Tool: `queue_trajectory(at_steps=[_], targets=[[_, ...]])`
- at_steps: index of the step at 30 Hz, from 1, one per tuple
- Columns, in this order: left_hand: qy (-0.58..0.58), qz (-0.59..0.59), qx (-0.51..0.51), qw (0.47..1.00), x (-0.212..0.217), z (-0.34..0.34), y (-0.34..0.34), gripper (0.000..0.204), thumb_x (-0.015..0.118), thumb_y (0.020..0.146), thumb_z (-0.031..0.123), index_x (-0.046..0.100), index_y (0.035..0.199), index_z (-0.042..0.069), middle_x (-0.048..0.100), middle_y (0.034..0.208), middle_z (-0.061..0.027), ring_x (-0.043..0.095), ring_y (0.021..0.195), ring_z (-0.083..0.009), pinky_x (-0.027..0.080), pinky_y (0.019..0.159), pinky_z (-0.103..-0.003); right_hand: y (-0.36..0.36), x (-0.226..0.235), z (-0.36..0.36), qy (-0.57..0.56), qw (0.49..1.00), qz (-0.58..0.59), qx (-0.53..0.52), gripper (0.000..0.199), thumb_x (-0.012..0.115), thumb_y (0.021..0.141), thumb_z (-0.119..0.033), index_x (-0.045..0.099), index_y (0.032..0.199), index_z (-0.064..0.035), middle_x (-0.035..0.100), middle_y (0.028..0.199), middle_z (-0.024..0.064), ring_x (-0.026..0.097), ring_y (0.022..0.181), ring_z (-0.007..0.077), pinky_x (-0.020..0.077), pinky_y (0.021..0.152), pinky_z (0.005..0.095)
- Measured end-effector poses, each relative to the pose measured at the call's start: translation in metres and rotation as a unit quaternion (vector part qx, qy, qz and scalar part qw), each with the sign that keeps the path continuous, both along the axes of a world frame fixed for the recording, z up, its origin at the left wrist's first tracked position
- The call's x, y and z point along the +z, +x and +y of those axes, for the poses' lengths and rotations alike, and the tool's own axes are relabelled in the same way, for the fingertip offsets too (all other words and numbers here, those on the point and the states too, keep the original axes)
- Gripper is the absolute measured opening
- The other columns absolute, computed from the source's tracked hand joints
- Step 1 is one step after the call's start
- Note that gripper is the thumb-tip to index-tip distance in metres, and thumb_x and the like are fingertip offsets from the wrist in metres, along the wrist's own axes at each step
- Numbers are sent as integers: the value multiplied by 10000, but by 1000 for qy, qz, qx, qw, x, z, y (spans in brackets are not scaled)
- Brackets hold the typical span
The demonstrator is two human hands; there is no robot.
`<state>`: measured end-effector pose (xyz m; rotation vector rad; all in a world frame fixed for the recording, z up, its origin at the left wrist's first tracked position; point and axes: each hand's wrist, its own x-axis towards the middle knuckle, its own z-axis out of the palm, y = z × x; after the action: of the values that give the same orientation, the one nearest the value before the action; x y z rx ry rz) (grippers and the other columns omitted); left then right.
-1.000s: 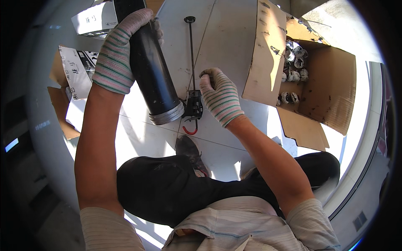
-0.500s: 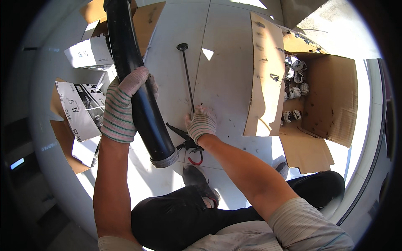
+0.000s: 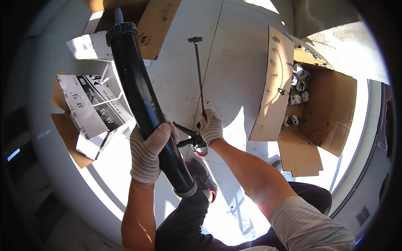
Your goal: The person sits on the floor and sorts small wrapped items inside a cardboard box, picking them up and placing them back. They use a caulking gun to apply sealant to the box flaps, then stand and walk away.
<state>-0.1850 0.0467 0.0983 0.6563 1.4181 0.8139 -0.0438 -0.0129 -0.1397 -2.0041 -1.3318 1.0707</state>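
Observation:
A long black caulking gun barrel (image 3: pixel 144 96) slants from the upper left toward my knees. Its far end has a ribbed black cap with a grey nozzle (image 3: pixel 119 16), and a grey ring (image 3: pixel 186 190) rims the near end. My left hand (image 3: pixel 150 148), in a striped knit glove, is wrapped round the lower half of the barrel. To its right my gloved right hand (image 3: pixel 212 126) is closed on the caulking gun handle (image 3: pixel 193 138), a black trigger part with a red hook. From that handle a thin plunger rod (image 3: pixel 199 75) points away from me, tipped with a dark disc. Barrel and handle are apart.
At right stands an open cardboard box (image 3: pixel 326 108) holding several crumpled, black-smeared white wrappers (image 3: pixel 301 85). Two more opened cartons are at left, one printed white (image 3: pixel 94 104), the other brown (image 3: pixel 159 25) farther off. My shoe (image 3: pixel 199 171) is under the handle.
The barrel has come nearer to me and its capped nozzle end is now in view. My left hand has moved down and right. The handle and rod have shifted slightly right, tilting the disc.

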Motion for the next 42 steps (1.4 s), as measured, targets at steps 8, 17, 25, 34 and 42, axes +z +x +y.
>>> queue_trajectory(at_steps=[8,17,25,34,42], targets=[[-58,-28,74,995,45,-65,-12,354,756,871,206,571,1104,14,644,809,-89,625,697,-187,514,661,-321,16,90,-39,11,999,46,11,97,660,935,-111,651,1010,-50,679,925,170,643,920,402,500,855,488],[-53,-83,199,975,166,-143,-8,383,781,850,231,573,1093,21,636,777,-89,596,691,-187,480,667,-336,28,228,-58,76,985,66,143,50,659,924,-79,631,960,-59,681,877,140,656,814,387,517,757,468],[-22,-52,287,956,295,-208,-59,406,808,850,261,588,1090,18,636,796,-94,617,692,-198,487,649,-326,6,381,-48,183,941,13,283,74,678,915,-87,664,984,-63,697,888,132,673,819,368,510,773,471],[9,-78,430,899,424,-263,-147,398,744,900,345,594,1097,33,633,827,-72,617,729,-196,502,687,-328,-60,559,-16,243,869,28,431,85,673,901,-13,612,936,-61,662,823,115,653,736,342,525,655,426],[20,-183,606,774,486,-317,-254,299,769,915,297,611,1030,70,644,831,-53,634,745,-183,551,713,-319,-151,668,3,274,802,-12,530,104,675,907,-75,618,993,-87,683,932,99,657,840,341,466,840,450]])
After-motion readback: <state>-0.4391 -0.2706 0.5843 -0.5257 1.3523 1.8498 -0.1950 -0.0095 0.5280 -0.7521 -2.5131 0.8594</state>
